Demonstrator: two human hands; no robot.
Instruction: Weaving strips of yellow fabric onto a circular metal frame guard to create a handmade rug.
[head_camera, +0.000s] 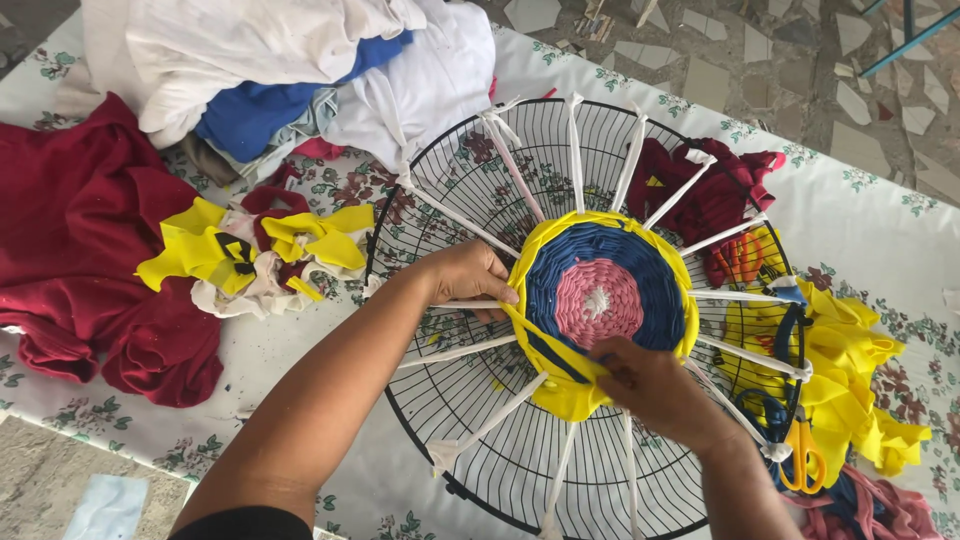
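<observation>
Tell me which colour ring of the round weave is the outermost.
The yellow ring; the blue ring lies inside it, and the pink centre is innermost.

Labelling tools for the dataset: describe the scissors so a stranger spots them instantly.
Start at the round black wire fan guard on the floral tablecloth. Just outside its lower right rim, beside the heap of yellow fabric strips, lie the orange-handled scissors. They are the only hard, looped tool among soft cloth.
</observation>
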